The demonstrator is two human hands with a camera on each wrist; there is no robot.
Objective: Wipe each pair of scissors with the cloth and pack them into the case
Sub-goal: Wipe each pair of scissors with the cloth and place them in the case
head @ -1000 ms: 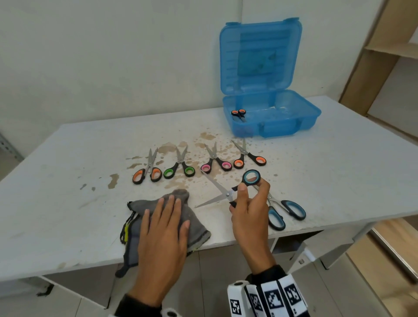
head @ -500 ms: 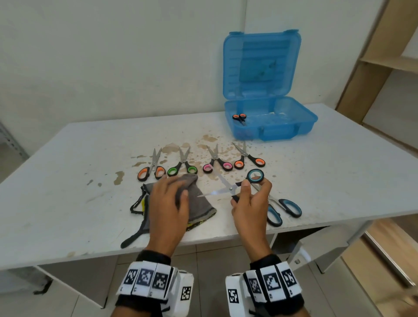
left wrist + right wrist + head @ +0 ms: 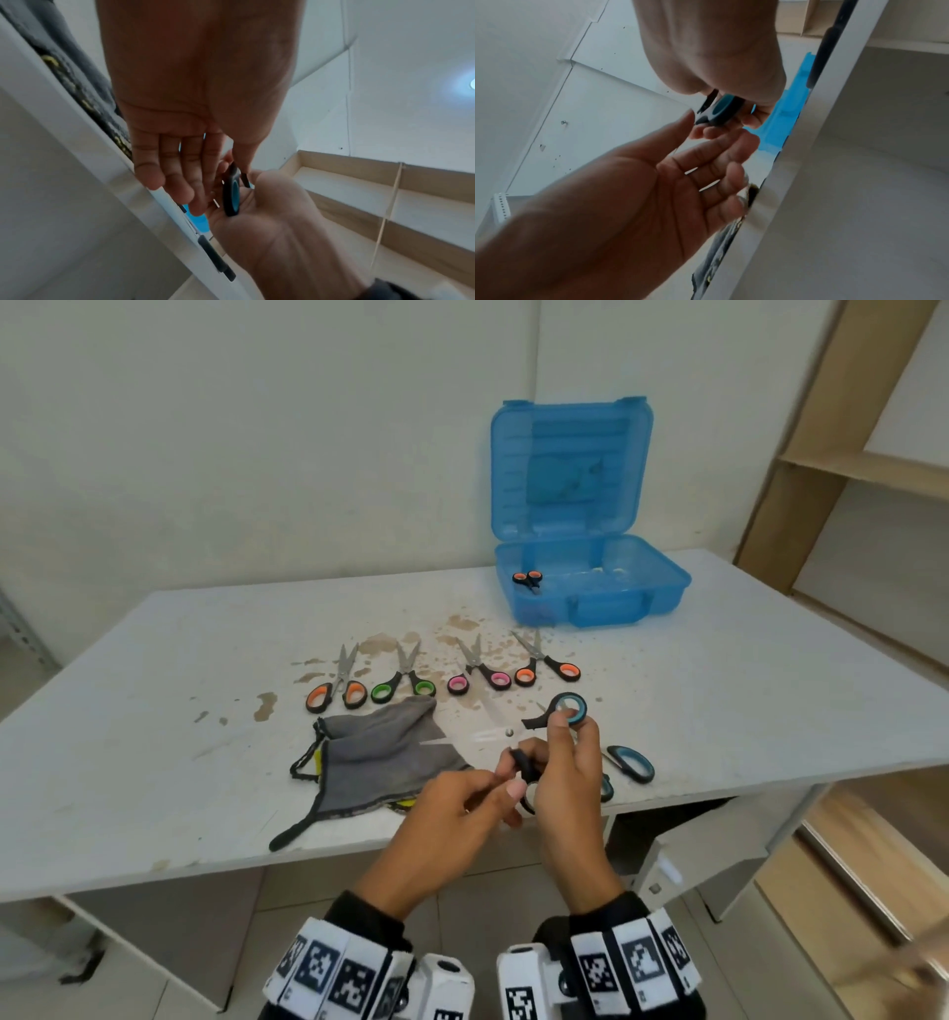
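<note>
My right hand [image 3: 570, 729] grips a pair of blue-handled scissors [image 3: 567, 708] by the upper ring, above the table's front edge. The blades point left over the grey cloth [image 3: 380, 752] and are blurred. My left hand [image 3: 506, 778] has its fingers nearly straight, and its thumb touches the lower black handle. The left wrist view shows the blue ring [image 3: 231, 194] lying against my right palm. In the right wrist view the scissors [image 3: 721, 111] sit under my curled right fingers. The open blue case [image 3: 662, 595] stands at the back with one orange-handled pair [image 3: 528, 579] inside.
Several scissors lie in a row on the stained table: orange [image 3: 336, 693], green [image 3: 403, 688], pink [image 3: 480, 677] and orange-black [image 3: 547, 667]. Another blue-handled pair [image 3: 631, 762] lies by my right hand. Wooden shelving [image 3: 821, 469] stands at the right.
My left hand has left the cloth and moved right to the scissors' lower handle. The cloth now lies free on the table. My right hand keeps its hold.
</note>
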